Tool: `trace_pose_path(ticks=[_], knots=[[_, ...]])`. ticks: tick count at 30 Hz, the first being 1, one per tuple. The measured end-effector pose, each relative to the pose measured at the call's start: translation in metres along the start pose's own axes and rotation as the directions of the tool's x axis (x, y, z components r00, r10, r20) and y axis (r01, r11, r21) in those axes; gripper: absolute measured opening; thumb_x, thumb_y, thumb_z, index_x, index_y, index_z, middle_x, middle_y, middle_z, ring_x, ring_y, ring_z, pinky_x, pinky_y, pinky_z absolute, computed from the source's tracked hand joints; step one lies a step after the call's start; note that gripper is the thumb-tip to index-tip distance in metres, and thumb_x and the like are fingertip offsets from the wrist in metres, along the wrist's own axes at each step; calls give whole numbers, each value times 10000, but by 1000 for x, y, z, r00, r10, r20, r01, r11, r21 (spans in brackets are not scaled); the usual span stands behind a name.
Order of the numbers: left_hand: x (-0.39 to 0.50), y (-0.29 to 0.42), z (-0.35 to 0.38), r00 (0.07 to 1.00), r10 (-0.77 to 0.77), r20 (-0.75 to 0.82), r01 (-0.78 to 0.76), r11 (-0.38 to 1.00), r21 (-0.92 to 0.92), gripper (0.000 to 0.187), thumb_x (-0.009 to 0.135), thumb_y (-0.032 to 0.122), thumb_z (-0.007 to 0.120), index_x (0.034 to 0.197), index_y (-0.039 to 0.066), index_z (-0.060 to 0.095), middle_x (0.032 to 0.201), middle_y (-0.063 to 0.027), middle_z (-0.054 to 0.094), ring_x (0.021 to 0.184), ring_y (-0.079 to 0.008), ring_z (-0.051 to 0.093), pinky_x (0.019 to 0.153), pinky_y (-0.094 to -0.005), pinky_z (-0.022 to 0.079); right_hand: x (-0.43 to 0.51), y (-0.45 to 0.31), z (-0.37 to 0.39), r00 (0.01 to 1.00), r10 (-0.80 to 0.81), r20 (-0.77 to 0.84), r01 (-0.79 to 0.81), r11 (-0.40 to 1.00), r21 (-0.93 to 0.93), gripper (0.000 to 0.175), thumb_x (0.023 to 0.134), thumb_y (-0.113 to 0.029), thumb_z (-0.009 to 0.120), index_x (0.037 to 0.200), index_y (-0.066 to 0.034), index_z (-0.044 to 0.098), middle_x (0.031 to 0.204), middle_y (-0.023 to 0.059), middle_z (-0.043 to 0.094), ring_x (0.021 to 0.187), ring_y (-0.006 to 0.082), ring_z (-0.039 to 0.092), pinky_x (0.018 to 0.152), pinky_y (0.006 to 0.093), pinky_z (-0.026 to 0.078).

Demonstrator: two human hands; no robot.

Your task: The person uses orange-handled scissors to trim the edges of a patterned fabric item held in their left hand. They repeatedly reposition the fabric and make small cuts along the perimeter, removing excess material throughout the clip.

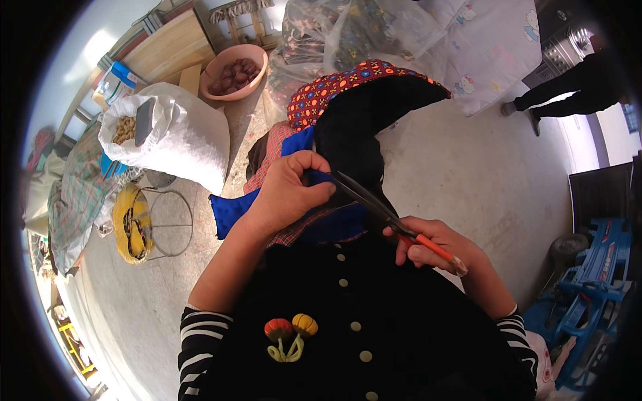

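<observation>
My right hand point(436, 245) grips a pair of scissors point(373, 200) with orange-red handles and long dark blades. The blade tips point up and left, close to the fingertips of my left hand point(296, 188). Thumb and forefinger of that left hand pinch something small, too fine to make out, possibly an edge or thread of the cloth. Across my lap lies blue cloth point(233, 210), along with red checked fabric point(258, 178). Beyond it a curved black piece point(351, 120) stretches forward, edged by a red printed fabric point(368, 72) with coloured dots.
A white sack point(195, 135) of peanuts with a phone point(145, 122) on top stands at left. Behind it sits a pink basin point(205, 90) of dark red produce. Near the sack are a wire stand point(190, 220) and yellow bundle point(120, 215). A blue wheeled frame point(587, 290) and a person point(577, 87) are right.
</observation>
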State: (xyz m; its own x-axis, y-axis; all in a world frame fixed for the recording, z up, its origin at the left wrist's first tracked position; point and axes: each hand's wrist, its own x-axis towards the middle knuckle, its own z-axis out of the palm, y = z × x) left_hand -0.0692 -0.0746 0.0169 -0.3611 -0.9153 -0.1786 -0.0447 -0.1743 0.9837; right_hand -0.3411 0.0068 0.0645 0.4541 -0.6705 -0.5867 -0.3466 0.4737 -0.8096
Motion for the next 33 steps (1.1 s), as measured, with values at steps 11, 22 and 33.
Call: trace_pose_path(ticks=[11, 22, 33], knots=[[12, 9, 9, 996, -72, 50, 71, 997, 21, 227, 750, 2, 730, 927, 50, 595, 717, 78, 539, 617, 6, 481, 538, -161, 375, 2, 12, -3, 993, -117, -4, 117, 993, 26, 448, 917, -253, 614, 1291, -21, 523, 844, 24, 592, 730, 90, 550, 667, 239, 479], [2, 2, 9, 989, -97, 110, 76, 980, 181, 198, 745, -9, 738, 882, 60, 612, 769, 64, 580, 567, 4, 476, 527, -158, 369, 68, 4, 12, 569, -541, -619, 524, 819, -234, 553, 813, -77, 736, 1301, -30, 482, 946, 86, 633, 765, 91, 573, 685, 233, 484], [11, 23, -38, 990, 64, 123, -121, 830, 544, 164, 742, 20, 744, 856, 27, 625, 754, 18, 592, 678, -60, 551, 611, -230, 443, 161, -12, 13, 638, -609, -472, 581, 782, -224, 559, 748, -10, 791, 1243, -43, 532, 918, -23, 551, 798, 44, 499, 699, 209, 447]])
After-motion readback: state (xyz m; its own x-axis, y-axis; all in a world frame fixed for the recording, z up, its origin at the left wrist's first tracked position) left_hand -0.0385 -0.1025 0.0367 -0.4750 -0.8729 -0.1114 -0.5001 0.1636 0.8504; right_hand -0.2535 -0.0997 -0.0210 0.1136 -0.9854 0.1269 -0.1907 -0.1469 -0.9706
